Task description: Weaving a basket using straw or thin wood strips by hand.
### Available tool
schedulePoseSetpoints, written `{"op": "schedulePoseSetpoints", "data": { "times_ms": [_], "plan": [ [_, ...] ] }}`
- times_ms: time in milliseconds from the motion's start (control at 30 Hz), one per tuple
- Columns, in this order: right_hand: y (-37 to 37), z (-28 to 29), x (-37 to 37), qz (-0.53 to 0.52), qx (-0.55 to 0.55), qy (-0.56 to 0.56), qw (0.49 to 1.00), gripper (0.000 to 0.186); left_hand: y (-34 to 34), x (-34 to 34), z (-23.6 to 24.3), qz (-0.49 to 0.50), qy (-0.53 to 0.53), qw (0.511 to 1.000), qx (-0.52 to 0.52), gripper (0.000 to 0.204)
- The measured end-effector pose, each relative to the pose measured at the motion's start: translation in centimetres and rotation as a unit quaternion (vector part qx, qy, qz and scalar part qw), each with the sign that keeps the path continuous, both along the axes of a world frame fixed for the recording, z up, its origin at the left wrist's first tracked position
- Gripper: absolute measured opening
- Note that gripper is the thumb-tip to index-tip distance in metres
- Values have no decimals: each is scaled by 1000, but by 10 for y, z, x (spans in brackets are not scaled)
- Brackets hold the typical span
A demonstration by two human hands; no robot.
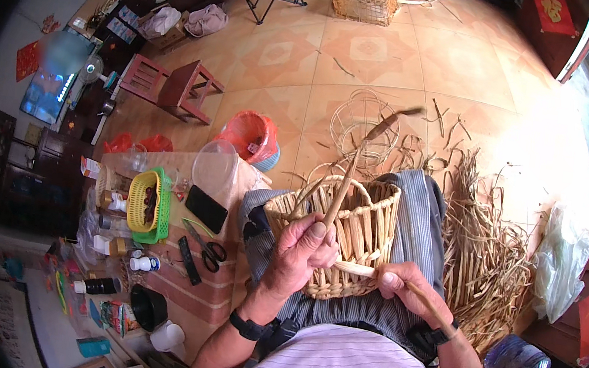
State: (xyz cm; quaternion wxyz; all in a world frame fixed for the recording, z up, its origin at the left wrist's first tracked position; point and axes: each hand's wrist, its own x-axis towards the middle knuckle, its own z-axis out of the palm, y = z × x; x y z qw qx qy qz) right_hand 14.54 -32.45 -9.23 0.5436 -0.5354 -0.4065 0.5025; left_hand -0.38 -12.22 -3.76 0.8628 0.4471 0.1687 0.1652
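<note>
A woven basket [370, 222] of pale dried plant strands, with a looped handle, rests on my lap over striped grey trousers [429, 199]. My left hand [307, 247] is closed at the basket's near left, gripping a long dried leaf strand [346, 183] that rises diagonally up and to the right to a darker frayed tip. My right hand [403, 284] pinches a flattened pale strip [353, 267] at the basket's lower right, its thumb on the strip. A thinner length of strand trails from it down over my right wrist.
On the left, a cloth-covered table [212, 298] holds scissors [212, 253], a black phone [206, 210], plastic baskets [143, 203], bottles and cups. Beyond stand a lined bucket [263, 153] and red stool [185, 88]. A heap of dried leaves [478, 263] and a water jug [513, 365] are at right.
</note>
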Motion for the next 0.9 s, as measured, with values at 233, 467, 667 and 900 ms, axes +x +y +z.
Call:
{"op": "schedulePoseSetpoints", "data": {
  "times_ms": [233, 467, 667, 900],
  "plan": [
    [-2, 16, -3, -66, 37, 198, 977, 53, 6, -2, -4, -23, -58, 998, -24, 30],
    [-14, 2, 22, -255, 29, 358, 898, 25, 4, -5, 1, -6, -67, 998, -14, 52],
    [-30, -14, 55, -467, 107, 299, 825, 25, -2, -22, -6, 31, -77, 996, 40, 52],
    [-45, 14, 67, -346, 149, 300, 876, 28, -1, -38, -17, 42, -80, 996, 28, 52]
  ]
}}
